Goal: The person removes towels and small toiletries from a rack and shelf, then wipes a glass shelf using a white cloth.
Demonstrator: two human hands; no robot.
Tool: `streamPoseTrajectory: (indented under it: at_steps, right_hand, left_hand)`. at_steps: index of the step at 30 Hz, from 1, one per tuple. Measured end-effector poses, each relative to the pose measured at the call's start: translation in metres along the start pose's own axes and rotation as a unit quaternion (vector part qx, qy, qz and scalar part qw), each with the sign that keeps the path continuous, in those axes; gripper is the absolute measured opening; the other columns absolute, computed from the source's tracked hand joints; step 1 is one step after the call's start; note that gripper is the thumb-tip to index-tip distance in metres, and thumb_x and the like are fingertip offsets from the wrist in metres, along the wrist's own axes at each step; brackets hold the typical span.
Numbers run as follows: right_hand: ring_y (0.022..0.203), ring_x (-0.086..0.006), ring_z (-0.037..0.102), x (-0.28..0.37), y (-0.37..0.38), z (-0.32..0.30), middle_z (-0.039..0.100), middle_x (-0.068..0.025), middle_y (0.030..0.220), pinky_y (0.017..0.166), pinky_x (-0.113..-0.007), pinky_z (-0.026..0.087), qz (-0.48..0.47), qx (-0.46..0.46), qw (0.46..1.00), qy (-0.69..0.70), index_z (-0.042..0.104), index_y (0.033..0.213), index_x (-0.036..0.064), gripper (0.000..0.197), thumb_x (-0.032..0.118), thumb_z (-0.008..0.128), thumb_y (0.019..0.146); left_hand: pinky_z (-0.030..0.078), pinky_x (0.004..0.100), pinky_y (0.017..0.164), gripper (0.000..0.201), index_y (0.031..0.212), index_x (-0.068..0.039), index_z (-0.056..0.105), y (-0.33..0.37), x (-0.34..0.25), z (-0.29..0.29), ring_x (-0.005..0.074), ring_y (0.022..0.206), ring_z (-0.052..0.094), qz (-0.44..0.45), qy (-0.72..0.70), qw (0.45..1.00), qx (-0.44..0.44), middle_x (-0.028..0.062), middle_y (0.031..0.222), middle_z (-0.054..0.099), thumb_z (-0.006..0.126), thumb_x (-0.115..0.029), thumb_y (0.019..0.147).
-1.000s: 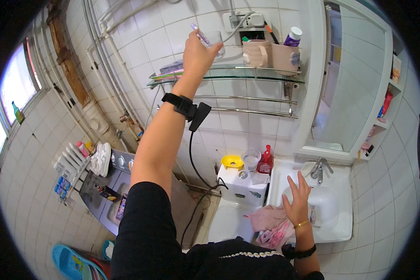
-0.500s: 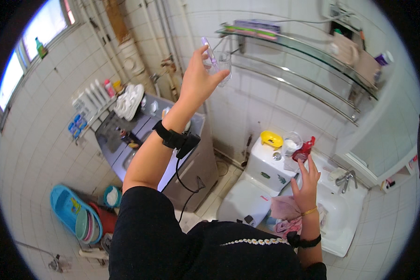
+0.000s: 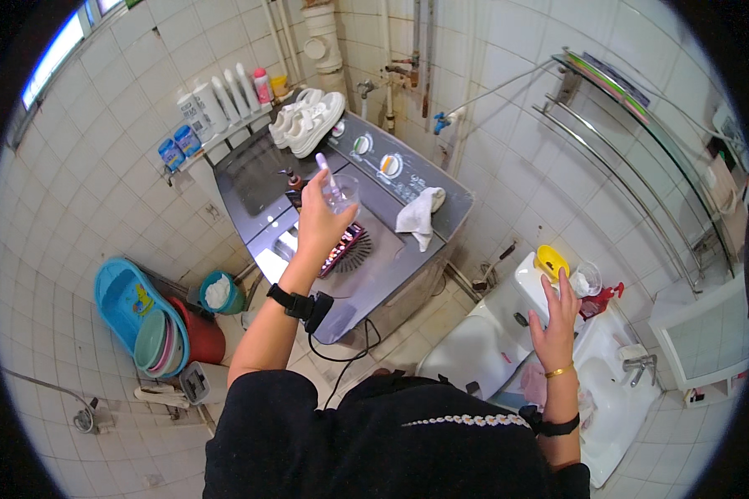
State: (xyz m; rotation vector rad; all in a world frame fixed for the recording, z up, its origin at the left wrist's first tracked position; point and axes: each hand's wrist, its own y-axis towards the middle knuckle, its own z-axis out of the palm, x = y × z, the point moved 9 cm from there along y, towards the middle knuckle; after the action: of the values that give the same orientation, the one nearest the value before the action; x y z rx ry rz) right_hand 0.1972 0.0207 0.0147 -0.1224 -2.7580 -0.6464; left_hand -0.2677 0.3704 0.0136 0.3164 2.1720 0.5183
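Note:
Over the grey top of a washing machine (image 3: 295, 179), my left hand (image 3: 314, 220) grips a clear cup (image 3: 349, 196) with a slim lilac stick-like item (image 3: 324, 169) standing in it; whether that is a toothbrush is unclear. Just below the hand lie a dark pink-edged item (image 3: 334, 256) and something with dark bristles (image 3: 359, 254), both partly hidden. A dark pump bottle (image 3: 293, 186) stands behind the fingers. My right hand (image 3: 555, 324) is raised with fingers spread, holding nothing, near the toilet tank and the sink (image 3: 620, 407).
White shoes (image 3: 310, 123) and a white cloth (image 3: 422, 214) lie on the machine. Bottles (image 3: 215, 108) line a ledge at left. A yellow dish (image 3: 549, 263) and a red spray bottle (image 3: 601, 301) are at right. Blue basins (image 3: 118, 303) stand lower left; a glass shelf (image 3: 674, 133) juts out upper right.
The view has swung left. My left hand has come away from beside the glass shelf to above the washing machine, still holding the cup and lilac item. My right hand stays raised and spread.

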Motion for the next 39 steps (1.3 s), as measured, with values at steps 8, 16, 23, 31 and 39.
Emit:
streamPoseTrajectory:
  at_steps: [8,16,23,31,39]
  right_hand:
    - [0.176,-0.0474,0.047,0.096,0.055,0.073,0.043,-0.0248,0.198,0.143,-0.064,0.03,-0.018,0.02,1.0,0.013,0.064,0.18,0.0156,0.084,0.01,0.087,0.099]
    - [0.174,-0.047,0.049,0.154,0.077,0.104,0.042,-0.0254,0.198,0.142,-0.065,0.031,-0.029,0.04,0.999,-0.017,0.065,0.18,0.0166,0.085,0.01,0.089,0.098]
    - [0.177,-0.0475,0.045,0.162,0.067,0.107,0.042,-0.0232,0.198,0.145,-0.065,0.029,0.008,0.056,0.998,-0.033,0.065,0.181,0.0203,0.086,0.009,0.089,0.099]
    - [0.179,-0.0449,0.044,0.139,0.058,0.086,0.038,-0.0191,0.201,0.142,-0.083,0.03,0.025,0.04,0.998,-0.035,0.063,0.182,0.0266,0.087,0.017,0.092,0.101]
    - [0.181,-0.0429,0.041,0.083,0.022,0.041,0.036,-0.0165,0.201,0.137,-0.094,0.028,0.037,0.035,0.998,-0.024,0.062,0.182,0.0294,0.084,0.021,0.09,0.103]
  left_hand:
    - [0.065,0.0505,0.12,0.101,0.174,-0.002,0.047,0.006,0.185,-0.067,0.0422,0.14,0.078,-0.062,0.03,0.997,-0.034,0.0272,0.166,0.062,0.104,-0.02,0.091]
    - [0.065,0.0517,0.125,0.096,0.167,0.002,0.045,0.003,0.316,-0.057,0.0462,0.153,0.067,-0.087,0.022,0.995,-0.046,0.029,0.164,0.058,0.102,-0.012,0.091]
    - [0.058,0.0539,0.129,0.098,0.169,0.0,0.044,0.003,0.331,-0.035,0.0502,0.154,0.064,-0.099,0.014,0.995,-0.028,0.0298,0.164,0.058,0.103,-0.013,0.092]
    - [0.052,0.0536,0.136,0.107,0.175,0.006,0.043,-0.012,0.333,-0.024,0.0477,0.157,0.063,-0.085,-0.024,0.996,-0.022,0.0303,0.169,0.057,0.107,-0.007,0.089]
    - [0.056,0.0547,0.123,0.102,0.175,0.007,0.047,-0.054,0.222,-0.054,0.047,0.142,0.063,-0.017,0.13,0.985,-0.112,0.0305,0.167,0.057,0.106,-0.013,0.094]
